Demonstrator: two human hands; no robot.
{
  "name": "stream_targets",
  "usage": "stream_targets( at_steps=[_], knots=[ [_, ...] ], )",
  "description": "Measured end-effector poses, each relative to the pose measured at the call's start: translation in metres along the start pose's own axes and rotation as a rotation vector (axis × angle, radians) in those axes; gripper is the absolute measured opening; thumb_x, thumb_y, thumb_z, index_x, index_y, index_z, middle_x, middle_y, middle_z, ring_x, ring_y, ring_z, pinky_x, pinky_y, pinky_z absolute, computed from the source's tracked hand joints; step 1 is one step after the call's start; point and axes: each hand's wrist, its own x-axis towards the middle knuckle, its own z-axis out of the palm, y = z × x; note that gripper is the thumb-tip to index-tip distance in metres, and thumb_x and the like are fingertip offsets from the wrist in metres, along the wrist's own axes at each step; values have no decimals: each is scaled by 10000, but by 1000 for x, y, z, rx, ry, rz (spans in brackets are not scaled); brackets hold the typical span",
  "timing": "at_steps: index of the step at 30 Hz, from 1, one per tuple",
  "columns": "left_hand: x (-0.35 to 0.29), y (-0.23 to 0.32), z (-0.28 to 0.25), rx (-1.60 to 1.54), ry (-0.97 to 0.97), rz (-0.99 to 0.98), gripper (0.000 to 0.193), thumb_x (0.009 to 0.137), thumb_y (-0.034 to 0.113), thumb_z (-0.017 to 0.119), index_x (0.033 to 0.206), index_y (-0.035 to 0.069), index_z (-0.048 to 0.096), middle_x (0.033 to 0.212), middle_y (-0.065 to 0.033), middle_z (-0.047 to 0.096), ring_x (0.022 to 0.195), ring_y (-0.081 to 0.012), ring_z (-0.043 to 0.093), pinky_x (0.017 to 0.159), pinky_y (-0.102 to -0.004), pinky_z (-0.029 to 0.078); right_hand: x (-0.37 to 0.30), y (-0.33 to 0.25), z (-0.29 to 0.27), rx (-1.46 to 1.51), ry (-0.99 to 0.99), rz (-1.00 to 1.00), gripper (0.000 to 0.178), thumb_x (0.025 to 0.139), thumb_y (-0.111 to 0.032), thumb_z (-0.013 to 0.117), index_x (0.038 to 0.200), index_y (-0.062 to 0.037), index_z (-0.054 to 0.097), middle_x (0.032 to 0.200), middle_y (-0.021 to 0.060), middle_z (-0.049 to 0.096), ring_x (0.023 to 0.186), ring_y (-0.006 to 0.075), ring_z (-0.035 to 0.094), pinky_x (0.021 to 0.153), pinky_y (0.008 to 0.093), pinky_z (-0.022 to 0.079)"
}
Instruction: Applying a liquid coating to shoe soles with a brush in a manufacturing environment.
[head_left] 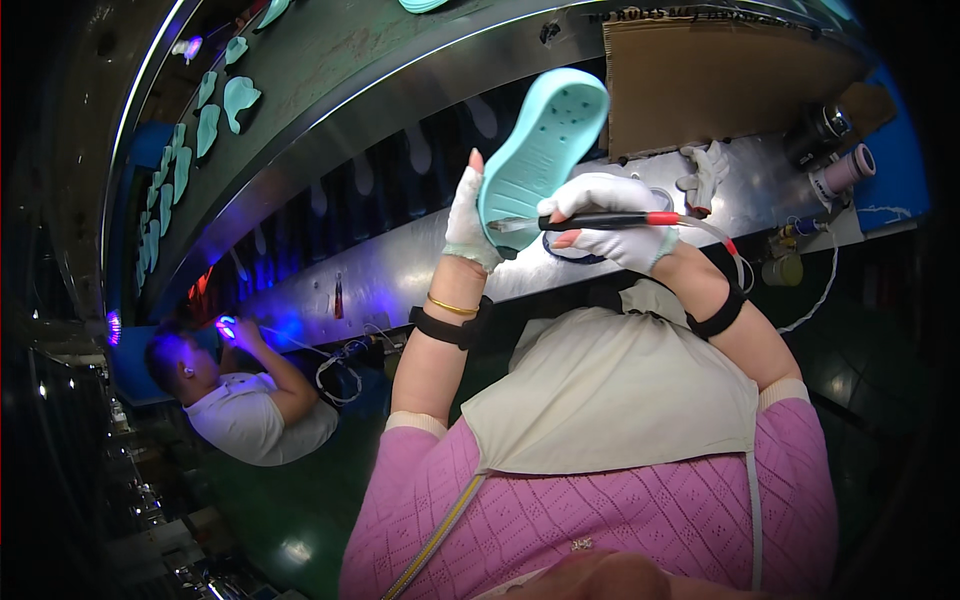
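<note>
My left hand (466,222), in a white glove with bare fingertips, is closed on the edge of a turquoise shoe sole (545,135), thumb upright along its left side. The sole is tilted, its wide end with small dark holes pointing up and away. In my gloved right hand (612,218) is a slim pen-shaped tool (600,221) with a black grip and a red band. A pale tube leads off its back end. Its pointed tip lies over the sole's near end, close to my left hand; whether it touches cannot be seen.
A metal bench (385,250) runs below the sole. Left of it, a conveyor belt (330,60) carries several turquoise shoe pieces (207,130). A cardboard panel (720,90), a loose glove (705,175) and a pink cup (845,175) are at right. Another person (250,400) works at far left under blue light.
</note>
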Motion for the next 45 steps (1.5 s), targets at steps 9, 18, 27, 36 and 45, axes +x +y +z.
stream_targets(
  at_steps=[9, 18, 27, 36, 45],
  knots=[
    [5, 4, -28, 297, 235, -197, 586, 900, 549, 382, 1138, 42, 550, 971, -128, 634, 794, -220, 633, 671, -326, 529, 15, -5, -11, -326, -296, 167, 186, 680, -32, 760, 833, -48, 655, 896, 68, 670, 841, 158, 636, 779, 271, 504],
    [10, 20, -33, 335, 75, -358, 543, 889, 421, 469, 1286, 53, 420, 1165, -115, 555, 1001, -217, 571, 871, -358, 462, 27, -10, -22, -544, -384, 135, 212, 661, 6, 738, 850, -63, 669, 862, 48, 668, 796, 161, 630, 723, 258, 491],
    [-4, 1, -2, -85, -30, -234, 690, 917, 553, 266, 1290, -12, 398, 1170, -224, 540, 998, -372, 579, 874, -495, 472, 14, -8, -21, -315, -2, 139, 178, 715, -3, 735, 860, -23, 633, 910, 57, 660, 834, 115, 614, 767, 254, 500],
    [-9, -33, -17, -166, -26, 115, 677, 913, 548, 245, 1316, 24, 391, 1248, -214, 491, 1100, -347, 520, 958, -441, 419, 3, 8, 8, -38, 87, 263, 127, 812, -141, 671, 821, -40, 595, 799, 37, 644, 732, 98, 603, 667, 256, 493],
    [-15, -44, -15, -142, 109, 219, 683, 909, 574, 288, 1286, 19, 420, 1215, -160, 526, 1086, -292, 531, 958, -403, 416, 4, 23, 22, -83, 76, -27, 119, 794, -97, 691, 833, -36, 597, 805, 20, 616, 711, 82, 555, 661, 228, 458]
  ],
)
